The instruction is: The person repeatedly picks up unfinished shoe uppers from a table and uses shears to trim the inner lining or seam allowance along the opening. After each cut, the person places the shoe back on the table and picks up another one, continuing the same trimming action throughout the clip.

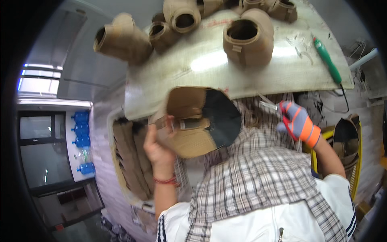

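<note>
Pale, glossy worktable (173, 74) before us: by its near edge our bare left hand (159, 147) grips a tan-and-black fabric cap (219, 117), our grey-and-orange-gloved right hand (299, 123) red-handled metal scissors (286, 121); beyond, its surface gives room up to rounded tan fabric caps (259, 52).

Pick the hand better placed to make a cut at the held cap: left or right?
Right, I'd say: the gloved right hand holds red-handled scissors, while the left hand grips the cap.
</note>
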Tool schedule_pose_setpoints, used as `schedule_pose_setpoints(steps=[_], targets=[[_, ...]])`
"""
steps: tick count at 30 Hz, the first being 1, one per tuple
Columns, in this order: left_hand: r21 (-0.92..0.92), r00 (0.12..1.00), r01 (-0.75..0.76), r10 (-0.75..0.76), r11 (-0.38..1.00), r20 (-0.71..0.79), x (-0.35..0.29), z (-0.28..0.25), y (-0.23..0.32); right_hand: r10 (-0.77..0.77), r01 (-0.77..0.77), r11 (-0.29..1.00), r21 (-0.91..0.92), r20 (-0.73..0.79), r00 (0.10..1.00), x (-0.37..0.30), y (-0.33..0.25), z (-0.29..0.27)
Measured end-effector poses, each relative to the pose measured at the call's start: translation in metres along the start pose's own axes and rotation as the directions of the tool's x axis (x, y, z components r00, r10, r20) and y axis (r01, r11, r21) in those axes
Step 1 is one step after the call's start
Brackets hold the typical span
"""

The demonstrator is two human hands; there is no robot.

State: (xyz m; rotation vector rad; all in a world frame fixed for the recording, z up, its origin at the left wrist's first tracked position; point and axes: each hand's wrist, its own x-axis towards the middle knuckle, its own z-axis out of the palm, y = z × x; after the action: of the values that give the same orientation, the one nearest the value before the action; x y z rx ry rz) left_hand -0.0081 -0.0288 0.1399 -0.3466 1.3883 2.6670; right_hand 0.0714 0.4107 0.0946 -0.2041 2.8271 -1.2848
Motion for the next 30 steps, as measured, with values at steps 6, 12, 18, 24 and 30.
schedule_pose_setpoints(steps=[6,12,18,24,30], targets=[[-0.310,0.945,0.261,-0.308,0.914,-0.112,-0.040,-0.027,-0.104,-0.241,0.260,0.900,-0.351,0.100,0.966,0.036,-0.022,0.037],[-0.377,0.958,0.246,-0.282,0.893,-0.042,-0.029,-0.086,-0.150,-0.161,0.267,0.831,-0.488,0.248,0.955,0.053,-0.021,0.073],[0.133,0.999,0.048,-0.048,0.990,-0.006,-0.009,-0.052,-0.165,-0.163,0.294,0.751,-0.591,0.266,0.950,0.062,-0.023,0.082],[-0.138,0.988,0.155,-0.152,0.978,0.035,-0.009,-0.050,-0.163,-0.185,0.326,0.719,-0.614,0.282,0.941,0.063,-0.014,0.082],[-0.249,0.977,0.205,-0.212,0.947,-0.001,-0.008,-0.055,-0.169,-0.105,0.220,0.774,-0.594,0.222,0.969,0.051,0.000,0.065]])
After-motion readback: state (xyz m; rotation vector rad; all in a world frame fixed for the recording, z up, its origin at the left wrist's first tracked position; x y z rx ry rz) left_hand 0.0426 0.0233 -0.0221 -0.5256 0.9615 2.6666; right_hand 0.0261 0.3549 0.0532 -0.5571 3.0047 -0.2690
